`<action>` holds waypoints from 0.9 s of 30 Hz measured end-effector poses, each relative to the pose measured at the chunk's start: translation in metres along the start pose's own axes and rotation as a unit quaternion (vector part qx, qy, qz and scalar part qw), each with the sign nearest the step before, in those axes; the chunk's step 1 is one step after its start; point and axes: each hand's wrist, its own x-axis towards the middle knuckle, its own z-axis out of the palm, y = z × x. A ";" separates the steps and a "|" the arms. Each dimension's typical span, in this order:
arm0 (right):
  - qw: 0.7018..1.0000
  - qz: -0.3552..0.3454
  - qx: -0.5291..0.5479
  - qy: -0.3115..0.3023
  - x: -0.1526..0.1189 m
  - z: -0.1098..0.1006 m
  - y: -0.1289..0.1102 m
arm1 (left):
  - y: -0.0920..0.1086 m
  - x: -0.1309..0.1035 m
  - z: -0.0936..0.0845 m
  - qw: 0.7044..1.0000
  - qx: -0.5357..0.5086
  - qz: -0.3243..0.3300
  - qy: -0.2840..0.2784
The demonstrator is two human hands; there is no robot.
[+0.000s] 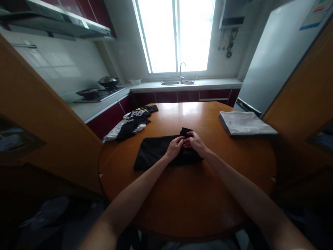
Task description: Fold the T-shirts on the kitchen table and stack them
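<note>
A black garment lies folded into a long flat shape across the middle of the wooden table; its exact kind does not show. Near its right end, my left hand and my right hand meet with fingertips almost touching. Both are closed on the dark cloth, and a small flap of it stands up behind my right fingers. The cloth between the fingertips is partly hidden.
At the table's left edge lies a loose black, white and grey printed garment. A stack of folded light grey cloth rests at the right. Beyond are a counter with a sink, a stove with pans and a fridge.
</note>
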 end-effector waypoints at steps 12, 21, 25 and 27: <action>0.965 -0.135 -0.110 0.197 0.019 -0.040 0.000 | 0.029 -0.006 -0.026 0.994 -0.097 -0.031 0.027; 0.855 -0.389 -0.340 -0.053 -0.032 0.005 0.001 | 0.051 -0.012 -0.122 0.971 -0.196 -0.130 0.040; 0.764 -0.402 -0.466 -0.192 -0.051 0.019 0.010 | 0.040 -0.030 -0.149 0.968 -0.186 -0.160 0.060; 0.739 -0.404 -0.492 -0.221 -0.053 0.023 0.016 | 0.033 -0.039 -0.156 0.967 -0.175 -0.169 0.080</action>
